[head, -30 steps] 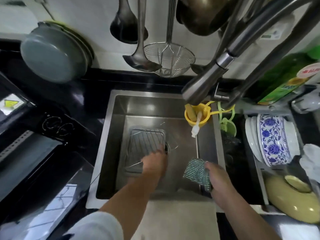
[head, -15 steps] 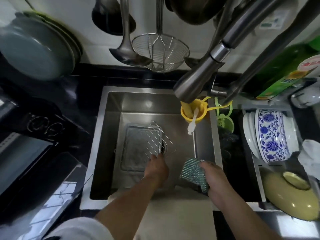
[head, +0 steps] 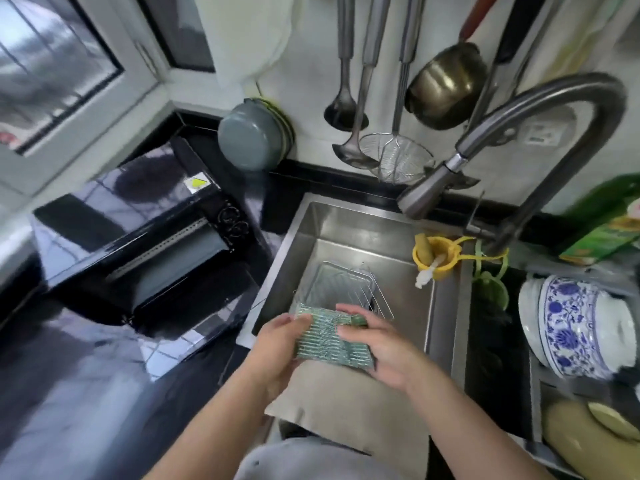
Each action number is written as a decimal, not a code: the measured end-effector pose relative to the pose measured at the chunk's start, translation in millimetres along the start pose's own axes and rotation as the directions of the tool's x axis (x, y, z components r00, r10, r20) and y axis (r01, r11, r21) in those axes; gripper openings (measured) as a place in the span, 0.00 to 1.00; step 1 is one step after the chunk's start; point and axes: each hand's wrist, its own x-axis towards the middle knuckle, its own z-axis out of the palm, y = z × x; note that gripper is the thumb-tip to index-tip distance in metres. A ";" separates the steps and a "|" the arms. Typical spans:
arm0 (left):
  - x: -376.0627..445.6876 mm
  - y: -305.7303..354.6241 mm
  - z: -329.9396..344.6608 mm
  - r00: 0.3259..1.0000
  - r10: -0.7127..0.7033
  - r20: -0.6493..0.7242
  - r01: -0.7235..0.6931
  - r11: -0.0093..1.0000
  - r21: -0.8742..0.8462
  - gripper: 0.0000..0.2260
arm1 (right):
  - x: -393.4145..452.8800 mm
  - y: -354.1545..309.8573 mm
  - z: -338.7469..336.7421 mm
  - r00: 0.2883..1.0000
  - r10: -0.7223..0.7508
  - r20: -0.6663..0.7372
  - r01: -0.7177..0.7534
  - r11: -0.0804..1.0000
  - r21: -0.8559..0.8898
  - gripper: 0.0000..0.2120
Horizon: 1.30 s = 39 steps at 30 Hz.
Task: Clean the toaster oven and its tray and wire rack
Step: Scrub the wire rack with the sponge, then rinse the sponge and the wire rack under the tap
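Both hands hold the green scouring cloth (head: 330, 337) above the sink's (head: 446, 306) near edge: left hand (head: 277, 344) fingers curled round its left end, right hand (head: 384, 348) fingers pinching its right. Tray (head: 332, 285) and wire rack (head: 372, 292) lie in the sink; toaster oven (head: 149, 251) stands open on the tabletop, left. Risk: rack, lying askew, may slide when scrubbed. Soiling on the tray is indistinct; oven interior dark

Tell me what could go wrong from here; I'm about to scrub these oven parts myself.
The wire rack lies tilted over the tray in the sink, so it may slip or clatter once scrubbed. Both the left hand and the right hand hold the green scrubbing cloth, leaving neither free to steady it.
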 end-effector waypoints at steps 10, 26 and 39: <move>-32.3 -15.6 0.7 0.994 0.016 -0.105 -0.049 0.947 -0.319 0.11 | -12.3 5.9 -14.4 0.967 -0.138 -0.212 0.091 0.972 -0.217 0.04; -2.7 -23.6 -6.8 0.984 -0.072 -0.161 0.024 0.960 -0.279 0.10 | 21.9 -31.1 -92.1 0.880 -0.221 -0.421 0.097 0.950 -0.296 0.19; 42.2 3.3 25.0 0.982 -0.052 -0.182 0.003 0.966 -0.259 0.08 | 57.0 -157.9 -131.9 0.762 -0.338 -0.553 0.193 0.933 -0.304 0.41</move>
